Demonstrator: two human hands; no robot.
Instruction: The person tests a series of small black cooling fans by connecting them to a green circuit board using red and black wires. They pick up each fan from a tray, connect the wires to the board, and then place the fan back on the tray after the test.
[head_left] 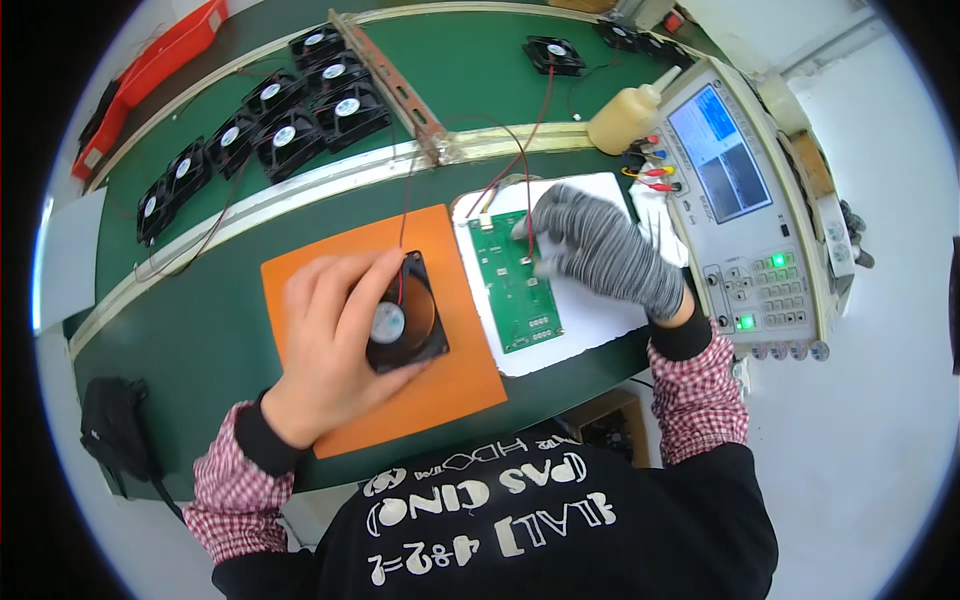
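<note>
My bare left hand (335, 345) grips a square black cooling fan (410, 320), thumb at its near edge and fingers at its far edge. The fan rests on an orange mat (470, 370), and thin red wires run from it toward the far side. My right hand (605, 245), in a grey striped glove, hovers over a green circuit board (520, 290). Its thumb and fingers are apart, on either side of a red lead (529, 225) that reaches down to the board. The board lies on a white sheet (590, 325).
Several black fans (285, 140) stand in a group at the far left, and another fan (553, 55) is at the back. A metal rail (390, 85) crosses the far bench. A yellowish bottle (625, 118) and a tester with a screen (720, 150) stand at right. A black pouch (115, 425) hangs at left.
</note>
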